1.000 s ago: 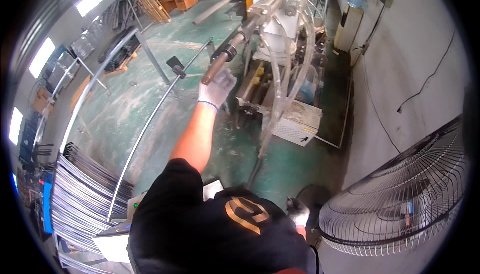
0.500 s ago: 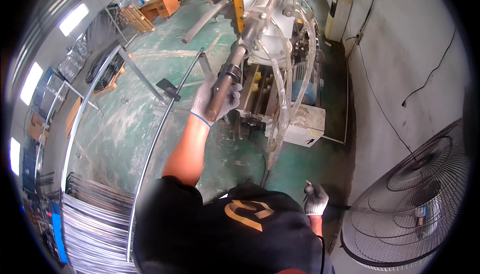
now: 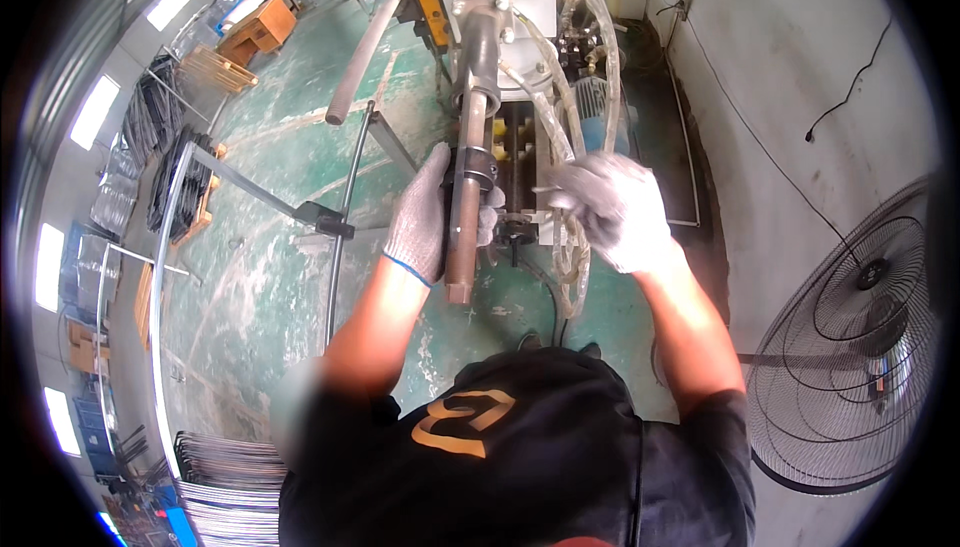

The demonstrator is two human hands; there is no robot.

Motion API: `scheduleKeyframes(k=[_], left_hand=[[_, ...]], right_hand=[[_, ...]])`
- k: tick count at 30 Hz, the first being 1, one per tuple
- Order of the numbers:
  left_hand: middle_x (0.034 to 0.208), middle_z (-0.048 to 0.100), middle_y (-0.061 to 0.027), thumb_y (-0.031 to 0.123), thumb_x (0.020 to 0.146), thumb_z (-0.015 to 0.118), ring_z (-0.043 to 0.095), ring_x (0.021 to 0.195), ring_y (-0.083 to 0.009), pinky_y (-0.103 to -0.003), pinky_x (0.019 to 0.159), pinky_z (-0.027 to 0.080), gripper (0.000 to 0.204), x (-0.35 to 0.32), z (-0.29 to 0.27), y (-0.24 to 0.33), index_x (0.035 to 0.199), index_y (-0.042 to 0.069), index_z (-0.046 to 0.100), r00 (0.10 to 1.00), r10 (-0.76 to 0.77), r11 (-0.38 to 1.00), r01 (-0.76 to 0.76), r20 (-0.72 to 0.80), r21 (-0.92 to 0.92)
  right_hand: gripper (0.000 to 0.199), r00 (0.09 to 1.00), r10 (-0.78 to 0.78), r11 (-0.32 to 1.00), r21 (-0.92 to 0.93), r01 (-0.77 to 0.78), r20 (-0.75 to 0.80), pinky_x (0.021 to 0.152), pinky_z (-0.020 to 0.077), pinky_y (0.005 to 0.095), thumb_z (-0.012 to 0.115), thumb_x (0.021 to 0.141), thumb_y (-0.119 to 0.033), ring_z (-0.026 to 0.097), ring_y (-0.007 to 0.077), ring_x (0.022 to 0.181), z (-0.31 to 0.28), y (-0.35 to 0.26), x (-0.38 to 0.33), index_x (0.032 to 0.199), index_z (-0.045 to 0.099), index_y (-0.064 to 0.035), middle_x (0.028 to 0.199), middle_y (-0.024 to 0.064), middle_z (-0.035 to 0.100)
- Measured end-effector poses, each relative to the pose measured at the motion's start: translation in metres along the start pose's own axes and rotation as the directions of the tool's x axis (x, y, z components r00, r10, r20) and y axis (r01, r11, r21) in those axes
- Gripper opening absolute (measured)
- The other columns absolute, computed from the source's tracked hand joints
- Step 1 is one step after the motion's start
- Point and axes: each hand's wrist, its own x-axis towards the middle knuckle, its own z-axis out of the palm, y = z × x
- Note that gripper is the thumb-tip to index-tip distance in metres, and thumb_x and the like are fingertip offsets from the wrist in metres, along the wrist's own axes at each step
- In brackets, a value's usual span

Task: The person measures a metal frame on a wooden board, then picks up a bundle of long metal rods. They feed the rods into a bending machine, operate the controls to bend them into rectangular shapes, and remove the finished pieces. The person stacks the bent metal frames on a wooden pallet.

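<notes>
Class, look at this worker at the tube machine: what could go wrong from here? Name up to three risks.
1. The left hand wraps the tube right at the black collar; if the machine moves, fingers or glove could get pinched.
2. The right hand is among loose clear hoses, which might snag.
3. A cable lies on the floor by the feet, a likely trip hazard.

I see a green-painted concrete floor (image 3: 270,277), scuffed pale in patches. On it stand the machine (image 3: 530,77) far centre, a wooden pallet (image 3: 215,67) far left, a pedestal fan (image 3: 850,337) near right, and stacked metal strips (image 3: 230,487) near left.
</notes>
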Motion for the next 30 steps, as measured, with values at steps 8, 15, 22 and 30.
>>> scheduleKeyframes(k=[8,15,22,30], left_hand=[[0.082,0.070,-0.0132,0.060,0.113,0.042,0.065,0.059,-0.0226,-0.033,0.050,0.054,0.059,0.011,0.000,-0.006,0.116,0.006,0.066,0.999,-0.025,0.998,0.023,-0.027,-0.053],[0.082,0.070,-0.0130,0.059,0.113,0.043,0.065,0.060,-0.0222,-0.033,0.052,0.054,0.058,0.004,0.007,-0.001,0.115,0.006,0.066,0.999,-0.016,1.000,0.016,-0.037,-0.016],[0.084,0.071,-0.0123,0.057,0.113,0.045,0.066,0.061,-0.0194,-0.032,0.052,0.053,0.057,0.007,0.011,-0.005,0.112,0.005,0.067,0.998,0.028,0.999,-0.029,-0.048,-0.017],[0.082,0.070,-0.0116,0.057,0.112,0.045,0.065,0.057,-0.0184,-0.030,0.049,0.054,0.058,0.012,0.008,-0.007,0.110,0.004,0.066,1.000,0.007,0.998,-0.008,-0.024,-0.058]], right_hand=[[0.029,0.985,-0.114,0.994,0.013,0.113,0.132,0.072,0.0574,0.0453,0.079,0.081,-0.009,0.072,0.0360,0.083,0.033,0.030,0.035,0.109,0.076,-0.0062,0.092,0.0109,0.073],[0.025,0.967,-0.169,0.985,0.007,0.171,0.193,0.076,0.0572,0.0493,0.071,0.079,-0.019,0.071,0.0382,0.084,0.035,0.042,0.047,0.103,0.075,-0.0111,0.086,0.0117,0.070],[0.029,0.902,-0.117,0.982,-0.086,0.168,0.415,0.075,0.0576,0.0476,0.075,0.075,-0.013,0.071,0.0377,0.088,0.017,0.027,0.061,0.104,0.074,-0.0098,0.090,0.0110,0.071],[0.034,0.893,-0.366,0.925,-0.007,0.381,0.263,0.082,0.0599,0.0472,0.073,0.079,-0.012,0.073,0.0350,0.095,0.034,0.055,0.053,0.112,0.073,-0.0047,0.103,0.0123,0.073]])
